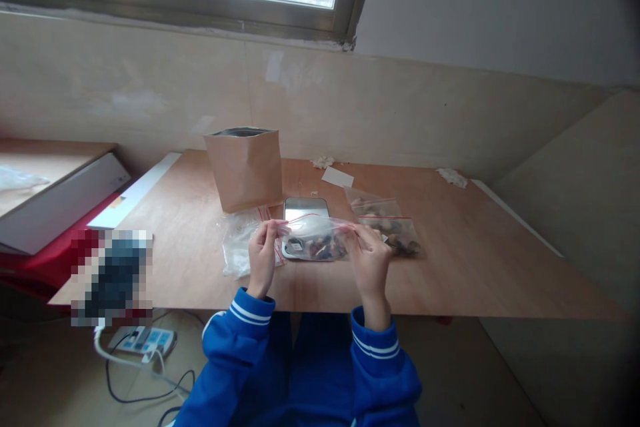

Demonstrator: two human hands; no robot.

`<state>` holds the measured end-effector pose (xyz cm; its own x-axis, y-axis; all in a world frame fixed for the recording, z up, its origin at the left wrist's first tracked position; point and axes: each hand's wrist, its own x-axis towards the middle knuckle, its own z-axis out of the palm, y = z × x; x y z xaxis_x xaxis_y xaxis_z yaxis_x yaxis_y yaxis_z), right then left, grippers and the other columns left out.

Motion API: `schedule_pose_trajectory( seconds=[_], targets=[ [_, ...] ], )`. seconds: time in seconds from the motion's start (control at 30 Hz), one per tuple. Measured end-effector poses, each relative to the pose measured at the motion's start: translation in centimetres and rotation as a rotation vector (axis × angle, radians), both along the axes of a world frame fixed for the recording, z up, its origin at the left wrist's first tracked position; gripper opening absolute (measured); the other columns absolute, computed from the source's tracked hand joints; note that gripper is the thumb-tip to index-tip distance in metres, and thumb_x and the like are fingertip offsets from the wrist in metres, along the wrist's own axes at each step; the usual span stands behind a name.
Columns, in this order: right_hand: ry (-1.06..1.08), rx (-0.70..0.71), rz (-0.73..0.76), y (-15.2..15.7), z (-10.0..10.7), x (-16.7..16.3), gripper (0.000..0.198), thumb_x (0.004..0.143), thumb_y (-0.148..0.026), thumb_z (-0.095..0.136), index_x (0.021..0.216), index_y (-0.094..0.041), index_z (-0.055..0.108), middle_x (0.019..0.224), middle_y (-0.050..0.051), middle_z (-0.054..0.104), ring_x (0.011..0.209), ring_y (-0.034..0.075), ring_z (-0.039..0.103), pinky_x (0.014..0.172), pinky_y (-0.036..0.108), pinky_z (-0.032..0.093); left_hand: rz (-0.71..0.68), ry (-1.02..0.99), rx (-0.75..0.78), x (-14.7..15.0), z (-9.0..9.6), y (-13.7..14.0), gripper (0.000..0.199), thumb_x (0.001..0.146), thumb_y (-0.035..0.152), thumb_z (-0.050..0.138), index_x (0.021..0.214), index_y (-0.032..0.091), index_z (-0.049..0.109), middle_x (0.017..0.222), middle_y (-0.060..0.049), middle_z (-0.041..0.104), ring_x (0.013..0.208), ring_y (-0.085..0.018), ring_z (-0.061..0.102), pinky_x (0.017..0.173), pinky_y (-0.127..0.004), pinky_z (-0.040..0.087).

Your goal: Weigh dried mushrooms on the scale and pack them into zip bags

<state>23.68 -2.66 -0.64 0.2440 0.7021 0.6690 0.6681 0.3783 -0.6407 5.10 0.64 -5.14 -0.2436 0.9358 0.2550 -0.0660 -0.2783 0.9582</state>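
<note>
Between my two hands hangs a clear zip bag (320,245) with dark and brown dried pieces in its lower part. My left hand (263,250) pinches its upper left corner, and my right hand (369,253) grips the upper right corner. Behind and partly under the bag is a kitchen scale (305,207) with a shiny top, mostly hidden. Left of it, beside my left hand, lie empty clear zip bags (237,247). Past my right hand are filled zip bags (395,223) holding brown dried pieces.
A brown paper pouch (245,170) stands upright with its top open. Behind the scale lie a white card (338,177) and crumpled tissue (323,162); more tissue (453,177) is at the back right. A blurred dark device (117,273) sits front left, above a power strip (143,341) with cables.
</note>
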Motion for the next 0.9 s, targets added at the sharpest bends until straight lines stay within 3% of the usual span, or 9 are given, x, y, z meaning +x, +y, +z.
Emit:
schedule_pose_trajectory(
  seconds=[0.17, 0.4, 0.57, 0.77, 0.9],
  targets=[
    [0.43, -0.118, -0.082, 1.1, -3.9, -1.3, 0.046, 0.092, -0.056, 0.049, 0.084, -0.016, 0.071, 0.076, 0.009, 0.074, 0.072, 0.023, 0.07, 0.071, 0.033, 0.053, -0.137, -0.081, -0.011, 0.5, -0.7, -0.1, 0.03, 0.088, 0.045, 0.061, 0.091, 0.017, 0.072, 0.084, -0.005, 0.069, 0.082, -0.017, 0.063, 0.077, -0.027, 0.048],
    [0.59, -0.183, -0.047, 2.6, -8.8, -1.5, 0.051, 0.091, -0.062, 0.045, 0.082, -0.016, 0.064, 0.068, 0.009, 0.071, 0.06, 0.021, 0.068, 0.059, 0.03, 0.053, -0.052, -0.159, -0.091, 1.1, -2.9, 0.1, 0.03, 0.086, 0.046, 0.062, 0.085, 0.016, 0.064, 0.072, 0.0, 0.06, 0.068, -0.012, 0.056, 0.067, -0.023, 0.045],
    [0.587, -0.2, -0.066, 2.5, -9.5, -0.9, 0.05, 0.089, -0.062, 0.049, 0.083, -0.015, 0.067, 0.078, 0.01, 0.073, 0.054, 0.019, 0.066, 0.051, 0.028, 0.049, -0.08, -0.146, -0.152, 1.1, -3.3, 0.0, 0.034, 0.086, 0.05, 0.06, 0.088, 0.016, 0.062, 0.067, 0.002, 0.055, 0.056, -0.01, 0.048, 0.051, -0.02, 0.037],
    [0.583, -0.217, -0.058, 2.3, -9.8, -0.6, 0.048, 0.083, -0.06, 0.06, 0.085, -0.013, 0.071, 0.061, 0.005, 0.069, 0.054, 0.018, 0.062, 0.055, 0.028, 0.049, -0.007, -0.153, -0.183, 0.7, -3.6, -0.1, 0.033, 0.083, 0.049, 0.064, 0.09, 0.017, 0.061, 0.062, 0.003, 0.057, 0.052, -0.009, 0.051, 0.047, -0.019, 0.037],
    [0.627, -0.23, 0.037, 2.3, -10.1, -0.8, 0.04, 0.077, -0.054, 0.069, 0.081, -0.014, 0.07, 0.07, 0.007, 0.072, 0.064, 0.02, 0.067, 0.061, 0.029, 0.052, 0.092, -0.145, -0.187, 0.6, -4.2, 0.1, 0.034, 0.084, 0.048, 0.063, 0.096, 0.017, 0.061, 0.066, 0.001, 0.062, 0.058, -0.011, 0.057, 0.052, -0.021, 0.043]
  ],
)
